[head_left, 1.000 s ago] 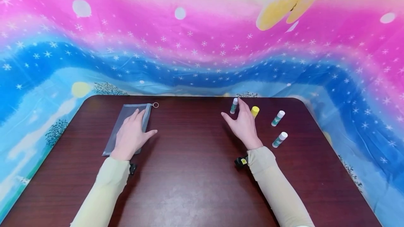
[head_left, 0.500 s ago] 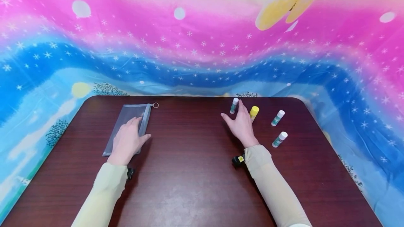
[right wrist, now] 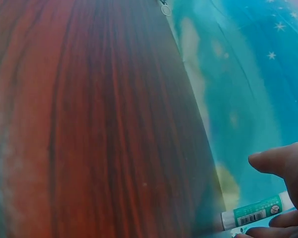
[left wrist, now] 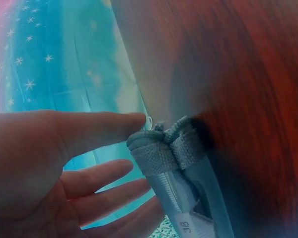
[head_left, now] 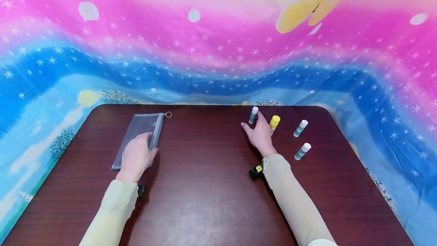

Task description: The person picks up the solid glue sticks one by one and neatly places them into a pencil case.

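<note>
A zip pouch (head_left: 136,124), see-through with grey edging and a metal ring, lies flat at the table's left. Over its near half is my left hand (head_left: 137,156), fingers relaxed and slightly bent. In the left wrist view, the thumb's tip is at the end of the zip (left wrist: 159,153); whether it touches cannot be told. At the back right, a white-capped glue stick (head_left: 253,115) with a green label stands upright. My right hand (head_left: 260,136) is beside it, thumb and fingers spread apart. The right wrist view shows this glue stick (right wrist: 256,212) between thumb and fingers, not gripped.
Just right of my right hand stands a yellow-capped glue stick (head_left: 274,123). Two more white-capped glue sticks, a far one (head_left: 300,128) and a nearer one (head_left: 302,151), stand further right. A patterned cloth (head_left: 218,48) hangs behind the dark wooden table (head_left: 205,185).
My left hand has drawn back towards me over the pouch, its thumb coming closer in. My right hand has shifted slightly towards me, baring more of the yellow-capped glue stick.
</note>
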`<move>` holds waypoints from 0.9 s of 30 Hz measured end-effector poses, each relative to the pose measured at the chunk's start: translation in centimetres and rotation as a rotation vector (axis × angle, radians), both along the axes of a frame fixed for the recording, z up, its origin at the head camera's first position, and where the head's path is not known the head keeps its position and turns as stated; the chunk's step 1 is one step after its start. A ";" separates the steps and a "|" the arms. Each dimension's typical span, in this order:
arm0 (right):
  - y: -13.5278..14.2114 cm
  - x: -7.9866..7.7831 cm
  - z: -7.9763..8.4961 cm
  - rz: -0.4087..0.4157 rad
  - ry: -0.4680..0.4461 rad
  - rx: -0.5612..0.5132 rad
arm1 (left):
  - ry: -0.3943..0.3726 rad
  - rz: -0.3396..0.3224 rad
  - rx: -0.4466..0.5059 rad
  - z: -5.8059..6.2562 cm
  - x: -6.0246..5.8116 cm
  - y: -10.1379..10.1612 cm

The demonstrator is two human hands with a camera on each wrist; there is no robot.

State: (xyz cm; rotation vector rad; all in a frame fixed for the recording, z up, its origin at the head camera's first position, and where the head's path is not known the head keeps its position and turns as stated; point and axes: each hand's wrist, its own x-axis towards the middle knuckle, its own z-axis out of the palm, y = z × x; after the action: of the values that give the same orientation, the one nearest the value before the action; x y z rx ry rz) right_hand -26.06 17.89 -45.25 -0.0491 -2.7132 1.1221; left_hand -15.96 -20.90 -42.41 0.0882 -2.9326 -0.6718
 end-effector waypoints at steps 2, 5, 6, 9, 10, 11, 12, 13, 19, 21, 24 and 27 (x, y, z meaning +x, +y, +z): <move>-0.1 -0.1 -0.1 0.000 0.012 -0.005 | 0.010 0.004 0.001 0.0 0.1 0.0; -0.2 -0.2 -0.2 -0.005 0.016 -0.011 | 0.035 0.008 -0.002 -0.2 0.1 -0.1; -0.3 -0.2 -0.2 -0.009 0.015 -0.016 | 0.046 0.009 -0.005 -0.2 0.1 -0.1; -0.4 -0.4 -0.2 -0.020 0.011 -0.040 | 0.081 0.006 -0.014 -0.3 0.1 -0.3; -0.5 -0.4 -0.2 -0.022 0.011 -0.048 | 0.088 0.005 -0.017 -0.3 0.0 -0.3; -0.5 -0.4 -0.1 -0.023 0.011 -0.056 | 0.095 0.006 -0.021 -0.3 0.0 -0.4; -0.5 -0.4 -0.1 -0.024 0.015 -0.062 | 0.100 0.007 -0.024 -0.3 0.0 -0.5; -0.6 -0.5 -0.1 -0.025 0.018 -0.067 | 0.101 0.008 -0.027 -0.3 0.0 -0.5; -0.5 -0.7 -0.4 -0.031 0.048 -0.069 | 0.097 0.028 -0.023 -0.3 0.0 -0.6; -0.5 -0.8 -0.5 -0.031 0.054 -0.068 | 0.102 0.033 -0.015 -0.3 -0.1 -0.5; -0.4 -0.9 -0.6 -0.026 0.059 -0.071 | 0.127 0.040 0.009 -0.2 -0.1 -0.4; -0.4 -0.9 -0.5 -0.017 0.059 -0.078 | 0.144 0.040 0.054 -0.2 -0.2 -0.3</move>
State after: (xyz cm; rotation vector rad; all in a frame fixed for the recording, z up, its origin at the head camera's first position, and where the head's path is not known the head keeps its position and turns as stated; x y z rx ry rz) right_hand -26.94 17.52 -45.77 -0.0501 -2.6126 1.2045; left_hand -16.20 -21.15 -42.61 0.0992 -2.7687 -0.7194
